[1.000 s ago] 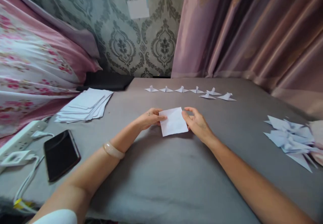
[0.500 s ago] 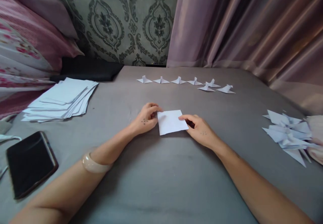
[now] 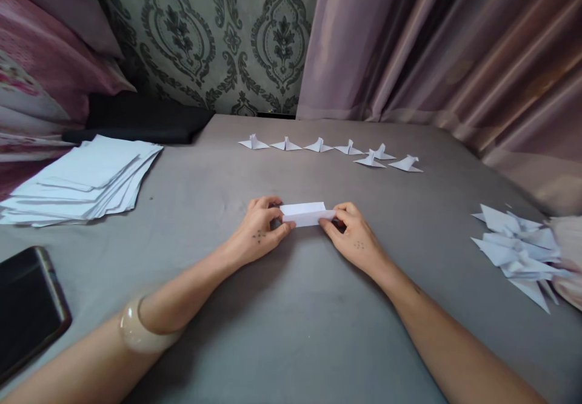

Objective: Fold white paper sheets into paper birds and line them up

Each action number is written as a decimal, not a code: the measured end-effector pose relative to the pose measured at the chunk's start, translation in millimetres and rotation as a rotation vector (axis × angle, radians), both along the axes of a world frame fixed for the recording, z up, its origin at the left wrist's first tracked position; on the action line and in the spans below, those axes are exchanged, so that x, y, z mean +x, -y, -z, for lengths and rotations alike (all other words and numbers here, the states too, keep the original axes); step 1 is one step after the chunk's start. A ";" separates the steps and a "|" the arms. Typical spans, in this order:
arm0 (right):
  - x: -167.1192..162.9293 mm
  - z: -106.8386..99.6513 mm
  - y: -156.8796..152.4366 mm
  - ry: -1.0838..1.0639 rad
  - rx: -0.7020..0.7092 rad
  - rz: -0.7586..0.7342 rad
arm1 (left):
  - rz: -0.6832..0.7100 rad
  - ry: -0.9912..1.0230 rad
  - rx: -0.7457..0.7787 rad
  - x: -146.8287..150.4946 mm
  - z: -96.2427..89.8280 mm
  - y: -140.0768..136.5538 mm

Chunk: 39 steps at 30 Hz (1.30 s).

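Note:
A small sheet of white paper [image 3: 305, 213] is held between my two hands, its near part bent up and over toward the far edge. My left hand [image 3: 264, 225] pinches its left end between thumb and fingers. At the right end, my right hand [image 3: 352, 231] grips the paper the same way, thumb on the near side. The fingertips behind the paper are partly hidden. Beyond my hands, several folded paper birds [image 3: 319, 145] stand in a row on the grey cloth surface [image 3: 291, 319].
A stack of white paper sheets [image 3: 86, 176] lies at the left, in front of a folded black cloth [image 3: 145, 119]. A dark phone or tablet [image 3: 30, 307] rests at the near left. More folded paper pieces [image 3: 518, 249] are heaped at the right, below the pink curtain [image 3: 422, 46].
The paper lay flat and square; its near part is now raised and folded over. Both hands have shifted to grip its ends. The view has moved slightly to the right.

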State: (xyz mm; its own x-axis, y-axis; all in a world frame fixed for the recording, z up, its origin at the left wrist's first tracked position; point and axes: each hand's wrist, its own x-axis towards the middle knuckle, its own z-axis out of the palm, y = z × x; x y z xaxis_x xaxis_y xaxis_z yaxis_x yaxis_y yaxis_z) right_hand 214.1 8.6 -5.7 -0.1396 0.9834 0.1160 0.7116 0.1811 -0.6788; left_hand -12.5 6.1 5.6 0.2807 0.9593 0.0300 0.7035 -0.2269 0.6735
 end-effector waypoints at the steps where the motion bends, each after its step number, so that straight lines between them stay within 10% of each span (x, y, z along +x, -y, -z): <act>1: -0.3 1.2 -1.3 -0.004 0.015 0.013 | -0.042 -0.001 0.012 2.7 1.5 1.0; 31: 4.1 9.3 -12.2 0.090 0.074 0.101 | -0.066 -0.219 0.331 5.9 17.0 7.8; 39: 0.1 7.8 -3.4 0.139 0.252 -0.169 | 0.417 -0.459 0.340 14.2 3.8 7.4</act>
